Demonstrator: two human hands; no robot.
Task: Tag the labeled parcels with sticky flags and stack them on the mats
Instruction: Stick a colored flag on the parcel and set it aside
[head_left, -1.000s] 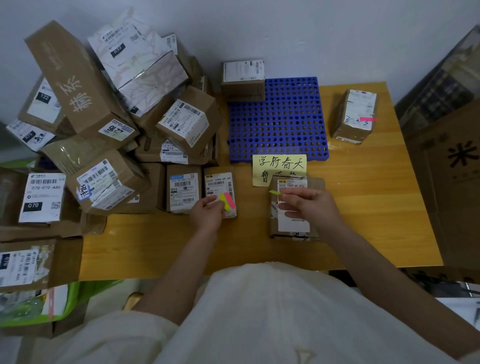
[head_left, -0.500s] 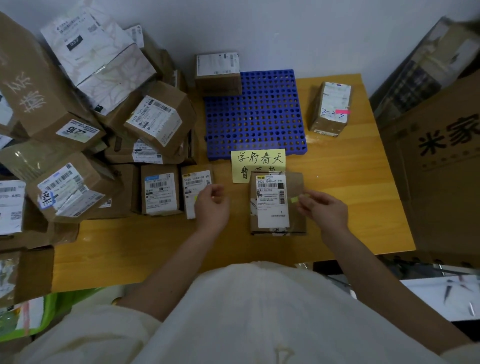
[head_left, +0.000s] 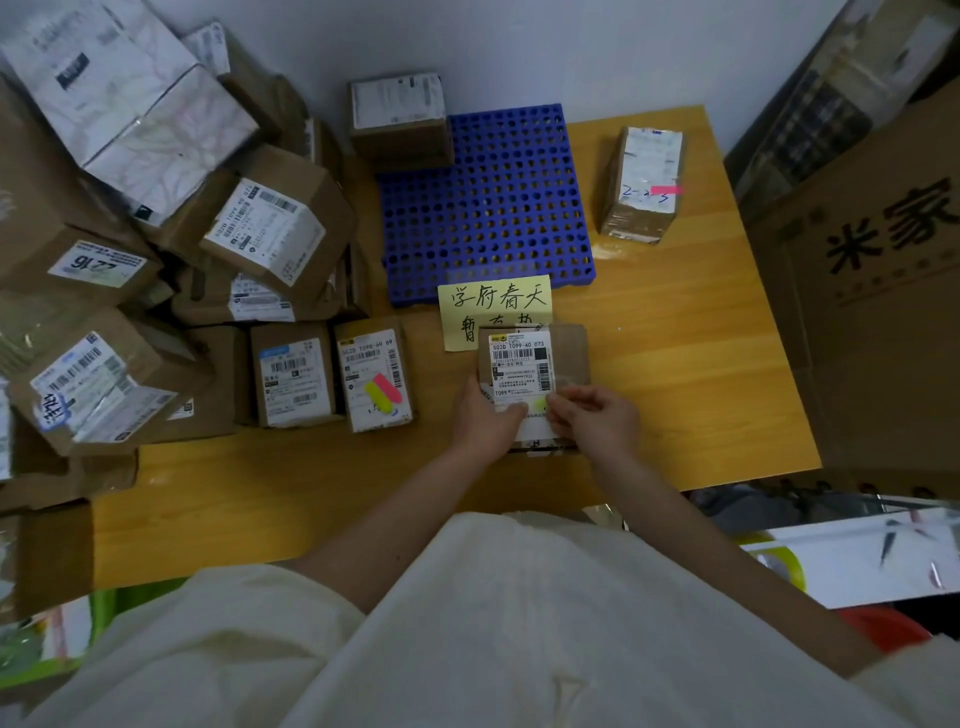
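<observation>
A small brown parcel (head_left: 566, 353) with a white label lies on the wooden table (head_left: 675, 364), below a yellow handwritten note (head_left: 493, 301). My left hand (head_left: 483, 415) grips the parcel's lower left edge. My right hand (head_left: 592, 421) pinches a yellow sticky flag (head_left: 539, 404) against the label's lower part. A pad of yellow and pink sticky flags (head_left: 383, 393) rests on a neighbouring labeled parcel (head_left: 371, 374). The blue perforated mat (head_left: 493, 208) lies behind the note, with one parcel (head_left: 397, 122) at its far left corner.
A parcel with a pink flag (head_left: 644, 187) stands at the table's far right. A heap of labeled parcels (head_left: 156, 234) fills the left side. A big cardboard box (head_left: 878, 291) stands at the right edge.
My left hand left the flag pad and came to the parcel's left edge. My right hand carried the yellow flag from the parcel's right side onto the label.
</observation>
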